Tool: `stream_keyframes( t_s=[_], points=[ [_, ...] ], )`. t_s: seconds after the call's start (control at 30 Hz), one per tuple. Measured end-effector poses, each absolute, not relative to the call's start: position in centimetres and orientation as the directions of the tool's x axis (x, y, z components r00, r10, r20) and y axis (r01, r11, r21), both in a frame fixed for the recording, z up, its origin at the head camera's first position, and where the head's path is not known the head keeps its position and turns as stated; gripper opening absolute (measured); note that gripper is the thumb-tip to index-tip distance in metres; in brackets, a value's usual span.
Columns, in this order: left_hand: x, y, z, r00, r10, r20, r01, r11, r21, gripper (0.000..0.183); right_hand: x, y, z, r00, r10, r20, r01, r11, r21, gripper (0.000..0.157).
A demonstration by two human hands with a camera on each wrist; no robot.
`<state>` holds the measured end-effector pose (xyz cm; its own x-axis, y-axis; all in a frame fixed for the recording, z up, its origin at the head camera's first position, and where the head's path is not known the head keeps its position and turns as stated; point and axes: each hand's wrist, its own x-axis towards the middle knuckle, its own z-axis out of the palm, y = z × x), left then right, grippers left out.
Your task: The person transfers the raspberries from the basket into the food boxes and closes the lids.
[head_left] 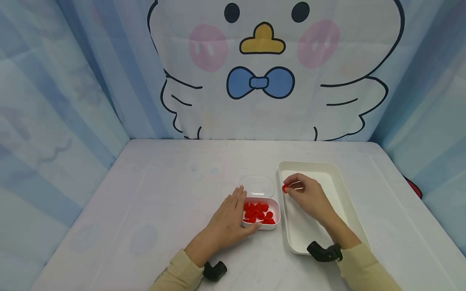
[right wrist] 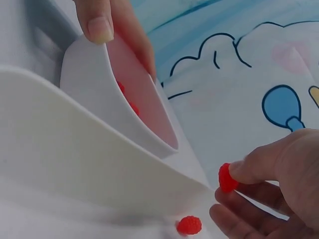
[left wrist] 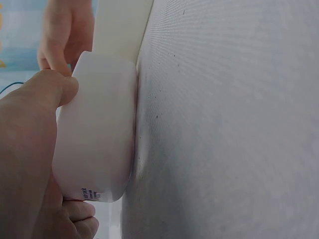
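Note:
My left hand (head_left: 227, 220) holds the left end of a small white box (head_left: 268, 227), the thumb at its near rim and the fingers along its left side. Inside the box lie several red raspberry-shaped pieces (head_left: 256, 211). To the right, my right hand (head_left: 309, 198) pinches one red raspberry-shaped piece (right wrist: 228, 178) between thumb and fingers, over the left edge of a shallow cream tray (head_left: 302, 232). A second loose red piece (right wrist: 189, 225) lies in the tray below that hand in the right wrist view; the hand covers it in the head view.
A clear plastic lid (head_left: 257, 186) lies just behind the box. The tray's raised left wall stands close beside the box. A white cloth covers the table (head_left: 145, 202), and a printed curtain (head_left: 260, 117) hangs at its back edge.

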<state>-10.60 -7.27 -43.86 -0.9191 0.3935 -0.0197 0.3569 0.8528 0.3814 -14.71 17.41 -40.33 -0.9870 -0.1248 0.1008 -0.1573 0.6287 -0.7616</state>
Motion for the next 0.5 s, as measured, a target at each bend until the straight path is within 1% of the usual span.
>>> stream_keyframes(
  t_s=[0.27, 0.5],
  points=[
    [-10.6, -7.3, -43.8, -0.919, 0.394, -0.024, 0.356, 0.853, 0.381, 0.098, -13.6, 16.3, -39.8, -0.974, -0.177, 0.143, -0.223, 0.621, -0.752, 0.019],
    [-10.6, -7.3, -43.8, -0.916, 0.401, -0.011, 0.37, 0.854, 0.367, 0.099, -13.0, 15.7, -39.9, -0.967, -0.216, 0.137, -0.243, 0.604, -0.76, 0.021]
  ],
)
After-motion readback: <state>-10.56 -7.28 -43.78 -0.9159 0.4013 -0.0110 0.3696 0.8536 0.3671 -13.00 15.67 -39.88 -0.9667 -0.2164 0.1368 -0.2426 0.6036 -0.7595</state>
